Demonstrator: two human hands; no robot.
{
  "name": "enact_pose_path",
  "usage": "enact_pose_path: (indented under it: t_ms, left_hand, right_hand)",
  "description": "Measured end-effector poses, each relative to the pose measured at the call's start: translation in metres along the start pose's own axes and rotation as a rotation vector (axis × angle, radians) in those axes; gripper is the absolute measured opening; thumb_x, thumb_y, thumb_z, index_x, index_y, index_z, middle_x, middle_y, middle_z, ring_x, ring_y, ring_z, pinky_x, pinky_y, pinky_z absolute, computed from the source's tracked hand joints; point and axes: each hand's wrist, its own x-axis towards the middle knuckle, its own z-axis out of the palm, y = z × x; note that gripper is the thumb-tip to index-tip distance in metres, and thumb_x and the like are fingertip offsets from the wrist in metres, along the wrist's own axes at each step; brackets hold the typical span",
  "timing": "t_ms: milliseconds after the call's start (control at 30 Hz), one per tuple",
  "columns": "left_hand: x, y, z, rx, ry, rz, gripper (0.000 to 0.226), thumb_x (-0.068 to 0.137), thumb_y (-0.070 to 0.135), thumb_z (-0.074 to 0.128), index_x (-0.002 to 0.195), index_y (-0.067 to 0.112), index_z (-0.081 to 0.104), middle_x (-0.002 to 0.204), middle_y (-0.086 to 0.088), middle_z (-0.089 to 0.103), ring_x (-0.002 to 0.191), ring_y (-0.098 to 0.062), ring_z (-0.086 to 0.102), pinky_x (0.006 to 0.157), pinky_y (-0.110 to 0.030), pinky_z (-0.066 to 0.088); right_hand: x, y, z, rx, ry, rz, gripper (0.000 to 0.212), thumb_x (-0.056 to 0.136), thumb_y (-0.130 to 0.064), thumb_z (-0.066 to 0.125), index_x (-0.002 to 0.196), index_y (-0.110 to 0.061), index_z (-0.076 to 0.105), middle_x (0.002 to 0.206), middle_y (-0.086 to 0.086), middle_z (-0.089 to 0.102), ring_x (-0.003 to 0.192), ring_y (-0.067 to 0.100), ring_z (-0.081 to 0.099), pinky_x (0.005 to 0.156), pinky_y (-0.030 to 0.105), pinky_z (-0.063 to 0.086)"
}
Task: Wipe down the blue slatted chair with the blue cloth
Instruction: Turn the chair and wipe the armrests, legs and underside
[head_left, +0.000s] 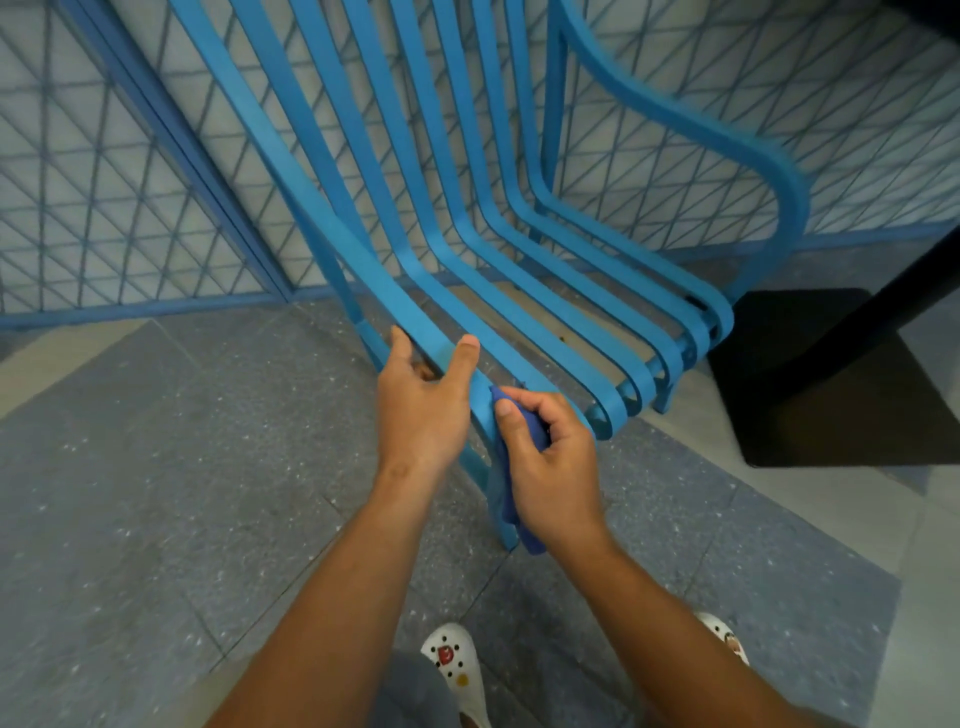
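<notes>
The blue slatted chair (545, 249) stood on a floor (156, 493) of grey speckled tiles, with paler tiles at the left and right edges. Behind the chair a blue metal fence (104, 182) with a criss-cross wire pattern ran along the far side, in front of a pale wall. To the right of the chair a black square base (821, 384) lay on the floor, and a black post rose from it.

The left hand (423, 400) gripped the nearest slat at the seat's left edge, thumb on top and fingers curled under. The right hand (550, 467) was closed around the blue cloth (506, 499), pressing it against the front end of the same slat; the cloth hung down beside the front leg. White clogs (454, 670) showed at the near edge.
</notes>
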Motion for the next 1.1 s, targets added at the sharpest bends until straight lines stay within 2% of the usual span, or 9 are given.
enact_pose_path:
  t_ms: [133,267,400,533,633,733,900,1000,1100]
  left_hand:
    - [0.010,0.005,-0.001,-0.062,0.082,-0.075,0.019,0.097,0.034,0.063,0.112,0.022,0.065,0.082,0.005,0.074,0.080,-0.020,0.074,0.082,-0.047,0.061]
    - [0.025,0.008,-0.015,-0.124,0.111,-0.113,0.022,0.100,0.033,0.053,0.117,0.022,0.064,0.077,-0.005,0.065,0.064,-0.020,0.065,0.069,-0.041,0.059]
    - [0.034,0.004,-0.029,-0.010,0.089,-0.101,0.021,0.086,0.042,0.061,0.104,0.035,0.067,0.081,0.003,0.072,0.075,-0.022,0.070,0.083,-0.057,0.059]
    - [0.032,0.006,-0.032,0.012,0.037,-0.084,0.042,0.083,0.046,0.063,0.124,0.040,0.060,0.099,0.011,0.077,0.092,-0.015,0.075,0.088,-0.049,0.059]
    - [0.031,0.008,-0.037,0.028,0.001,-0.070,0.038,0.088,0.031,0.064,0.125,0.037,0.060,0.096,0.003,0.077,0.086,-0.022,0.075,0.082,-0.053,0.061]
    - [0.032,0.008,-0.040,0.038,-0.022,-0.039,0.031,0.094,0.016,0.064,0.121,0.031,0.060,0.093,-0.003,0.077,0.081,-0.026,0.074,0.079,-0.056,0.061]
    - [0.034,0.009,-0.048,0.067,-0.090,-0.025,0.039,0.095,0.010,0.063,0.127,0.031,0.056,0.099,-0.004,0.076,0.084,-0.030,0.075,0.077,-0.054,0.061]
    - [0.033,0.009,-0.056,0.107,-0.087,-0.024,0.040,0.094,0.003,0.061,0.125,0.029,0.058,0.096,-0.005,0.077,0.077,-0.025,0.074,0.073,-0.048,0.063]
    - [0.033,0.009,-0.071,0.155,-0.115,-0.023,0.047,0.093,0.003,0.060,0.127,0.035,0.057,0.102,0.002,0.077,0.084,-0.023,0.076,0.076,-0.048,0.063]
  right_hand:
    - [0.004,0.000,0.010,0.020,-0.023,0.007,0.012,0.097,-0.027,0.066,0.104,-0.025,0.076,0.103,-0.006,0.073,0.102,0.009,0.068,0.092,0.032,0.054]
    - [0.012,-0.007,0.026,0.015,-0.103,0.008,0.010,0.096,-0.026,0.067,0.097,-0.025,0.076,0.096,-0.010,0.075,0.096,0.005,0.069,0.086,0.026,0.054]
    - [0.028,-0.015,0.033,0.041,-0.212,0.045,0.012,0.097,-0.021,0.065,0.098,-0.021,0.077,0.093,-0.012,0.076,0.091,0.000,0.070,0.080,0.016,0.051]
    - [0.043,-0.026,0.036,0.012,-0.201,-0.001,0.011,0.097,-0.022,0.066,0.098,-0.021,0.077,0.093,-0.012,0.076,0.092,-0.001,0.069,0.082,0.016,0.052]
    - [0.057,-0.038,0.036,0.007,-0.168,-0.028,0.012,0.098,-0.024,0.064,0.094,-0.028,0.074,0.091,-0.016,0.074,0.090,-0.004,0.068,0.078,0.011,0.050]
    - [0.072,-0.046,0.036,-0.040,-0.144,-0.055,0.014,0.098,-0.028,0.063,0.101,-0.023,0.075,0.096,-0.014,0.074,0.093,-0.003,0.067,0.083,0.018,0.054]
    - [0.081,-0.050,0.039,-0.059,-0.213,-0.066,0.016,0.099,-0.030,0.062,0.104,-0.023,0.075,0.097,-0.016,0.073,0.093,-0.003,0.067,0.081,0.018,0.054]
    - [0.084,-0.049,0.036,-0.080,-0.225,-0.077,0.015,0.100,-0.029,0.060,0.105,-0.025,0.074,0.101,-0.018,0.072,0.096,-0.006,0.065,0.081,0.011,0.050]
    - [0.087,-0.050,0.031,-0.079,-0.211,-0.065,0.013,0.100,-0.030,0.061,0.104,-0.027,0.073,0.102,-0.018,0.071,0.098,-0.006,0.064,0.083,0.012,0.050]
